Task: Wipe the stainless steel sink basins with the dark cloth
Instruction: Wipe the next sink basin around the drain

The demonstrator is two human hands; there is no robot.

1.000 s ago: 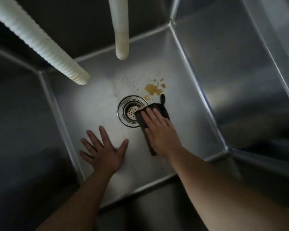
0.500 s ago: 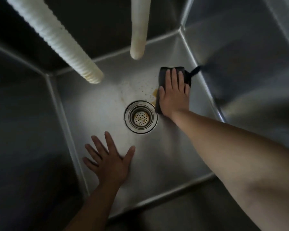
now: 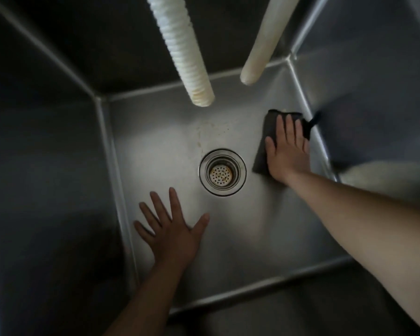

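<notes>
- On the basin floor, right of the drain: fingers (image 3: 286,128) of the right hand (image 3: 287,154) lie straight and close together, flat on the dark cloth (image 3: 261,154), pressing it to the steel; nothing is curled round it
- Dark cloth: folded flat, mostly covered by the palm; its left edge and far edge show past the hand. A narrow loop or tab (image 3: 314,118) sticks out at its far right corner, against the foot of the right wall. Cloth sits in the far right part of the floor, near the drain but apart from it
- Right forearm (image 3: 349,209) runs in from the lower right, brightly lit
- Left hand (image 3: 172,229): fingers spread and straight, thumb out to the right, palm down on the floor in the near left area; holds nothing. It lies below and left of the drain, not touching it
- Drain (image 3: 222,172): round steel ring with a perforated strainer basket, roughly mid-floor, between the two hands
- Floor of the sink basin (image 3: 240,238): faint brownish specks and a thin streak (image 3: 200,139) just beyond the drain
- Two white hoses hang down from the top edge, ends clear of the floor: a ribbed one (image 3: 187,59) at centre, a smooth one (image 3: 262,47) to its right; both have yellowed tips
- Walls of the basin are dark and in shadow on the left
</notes>
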